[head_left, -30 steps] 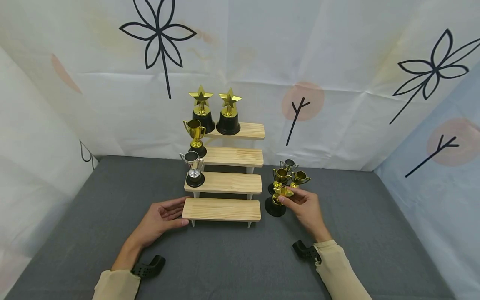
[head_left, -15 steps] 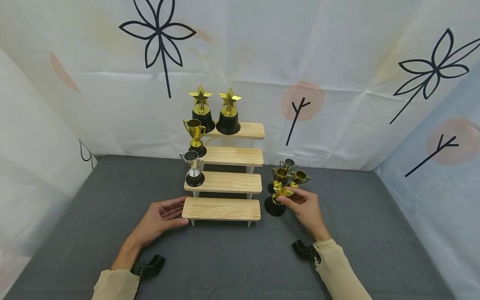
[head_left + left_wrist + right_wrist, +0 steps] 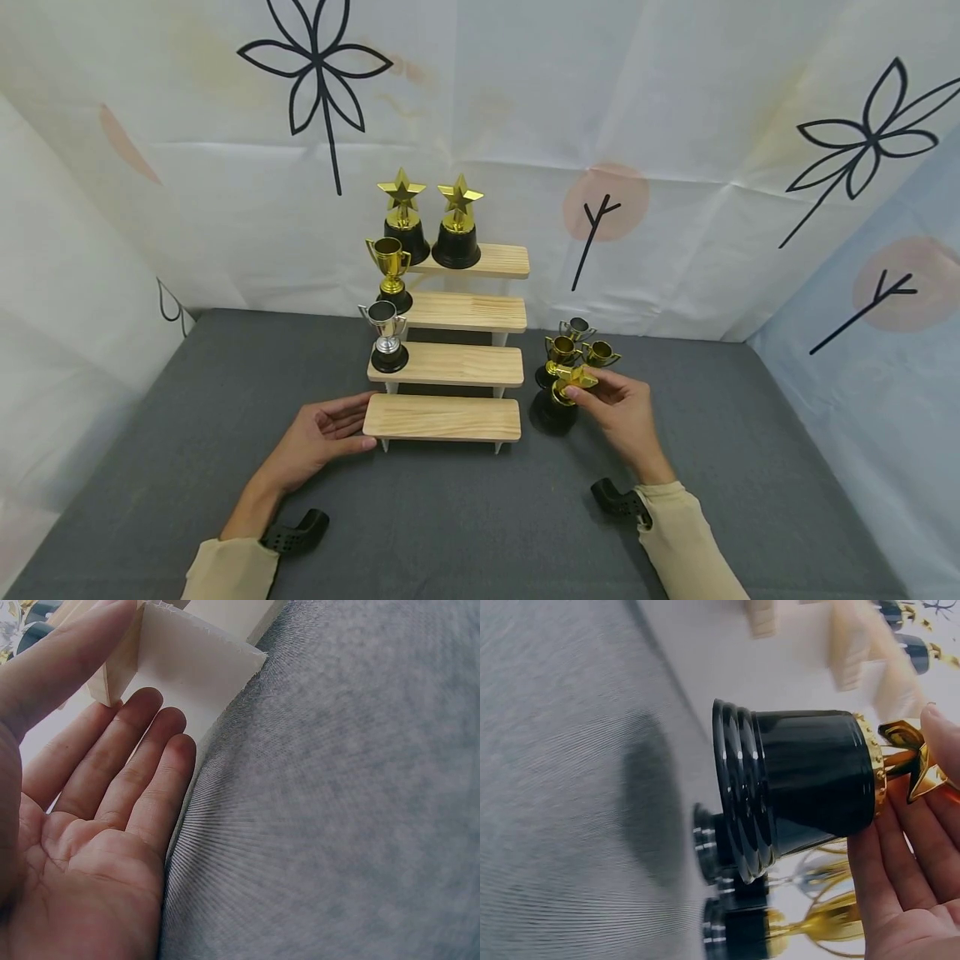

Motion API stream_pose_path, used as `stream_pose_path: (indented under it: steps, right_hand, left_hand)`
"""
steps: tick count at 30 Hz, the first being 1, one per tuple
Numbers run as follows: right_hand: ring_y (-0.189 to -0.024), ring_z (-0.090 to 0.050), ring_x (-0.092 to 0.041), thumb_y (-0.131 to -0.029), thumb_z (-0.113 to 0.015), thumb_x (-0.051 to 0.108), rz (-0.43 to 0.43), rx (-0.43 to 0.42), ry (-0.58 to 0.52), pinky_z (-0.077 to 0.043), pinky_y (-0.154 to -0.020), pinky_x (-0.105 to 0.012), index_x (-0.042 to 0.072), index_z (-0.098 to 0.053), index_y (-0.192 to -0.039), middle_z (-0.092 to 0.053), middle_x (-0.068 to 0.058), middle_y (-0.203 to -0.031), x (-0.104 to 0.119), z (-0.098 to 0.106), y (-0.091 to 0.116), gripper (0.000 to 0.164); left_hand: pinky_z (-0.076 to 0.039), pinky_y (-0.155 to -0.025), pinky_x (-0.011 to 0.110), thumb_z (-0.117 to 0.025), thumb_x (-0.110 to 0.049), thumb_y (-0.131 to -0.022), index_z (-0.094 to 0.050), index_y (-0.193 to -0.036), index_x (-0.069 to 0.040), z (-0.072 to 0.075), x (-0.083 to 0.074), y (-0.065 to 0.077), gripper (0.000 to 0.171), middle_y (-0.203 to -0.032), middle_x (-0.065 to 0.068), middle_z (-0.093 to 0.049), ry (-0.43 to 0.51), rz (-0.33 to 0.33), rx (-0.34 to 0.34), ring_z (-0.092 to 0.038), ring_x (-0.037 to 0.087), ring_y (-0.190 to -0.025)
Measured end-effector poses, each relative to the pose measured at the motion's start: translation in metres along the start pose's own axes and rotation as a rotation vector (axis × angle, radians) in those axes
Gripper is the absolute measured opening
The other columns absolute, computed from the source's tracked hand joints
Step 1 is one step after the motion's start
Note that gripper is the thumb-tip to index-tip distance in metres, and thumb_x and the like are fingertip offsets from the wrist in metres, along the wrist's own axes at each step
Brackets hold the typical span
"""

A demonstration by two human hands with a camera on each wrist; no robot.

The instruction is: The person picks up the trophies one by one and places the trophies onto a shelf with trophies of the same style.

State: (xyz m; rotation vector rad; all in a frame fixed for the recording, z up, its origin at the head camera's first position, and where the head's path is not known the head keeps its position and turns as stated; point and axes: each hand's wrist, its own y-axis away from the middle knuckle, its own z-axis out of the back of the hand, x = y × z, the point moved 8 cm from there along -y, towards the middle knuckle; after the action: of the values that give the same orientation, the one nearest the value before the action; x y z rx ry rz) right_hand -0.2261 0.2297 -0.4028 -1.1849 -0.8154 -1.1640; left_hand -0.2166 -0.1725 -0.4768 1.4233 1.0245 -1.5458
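My right hand (image 3: 621, 417) pinches a gold star trophy (image 3: 555, 412) by its star. In the right wrist view the trophy's black base (image 3: 810, 772) hangs clear of the grey cloth, its shadow apart from it. At the left end of a four-step wooden display stand (image 3: 442, 418), my left hand (image 3: 311, 442) lies with fingers nearly straight. Its fingertips (image 3: 176, 750) come right up to the stand's white side panel (image 3: 199, 664). Two star trophies (image 3: 457, 233) occupy the top step, a gold cup trophy (image 3: 392, 271) the second, and a silver cup trophy (image 3: 387, 333) the third.
Just behind the right hand stand a silver cup (image 3: 577, 327) and two gold cups, one of them a gold cup trophy (image 3: 602, 354) on the right. Grey cloth (image 3: 450, 533) covers the table. A patterned white backdrop (image 3: 517, 108) rises behind the stand.
My right hand has shifted slightly right with the star trophy, which now tilts and is lifted. The left hand and the stand have stayed put.
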Motion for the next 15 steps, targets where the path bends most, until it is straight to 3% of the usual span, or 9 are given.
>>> stream_pose_path:
  steps: [5,15]
  right_hand:
    - [-0.093,-0.071,-0.008,-0.086,-0.078,-0.007,0.022,-0.009,-0.021,-0.062,-0.076,-0.021,-0.013,-0.068,-0.117,-0.073,0.006,-0.098,0.015,0.004,0.001,0.033]
    - [-0.093,-0.072,-0.011,-0.086,-0.078,-0.007,0.037,-0.022,-0.063,-0.062,-0.076,-0.022,-0.014,-0.069,-0.116,-0.073,0.000,-0.101,0.035,0.006,0.006,0.033]
  left_hand:
    - [-0.052,-0.101,0.026,-0.080,0.001,-0.085,-0.041,-0.147,0.014,0.000,-0.001,0.000,0.074,-0.144,0.036,-0.046,0.002,0.005,-0.004,-0.060,0.005,-0.121]
    - [-0.052,-0.101,0.026,-0.080,0.001,-0.085,-0.042,-0.147,0.014,0.000,0.000,0.000,0.073,-0.144,0.036,-0.046,0.001,0.004,0.001,-0.060,0.006,-0.121]
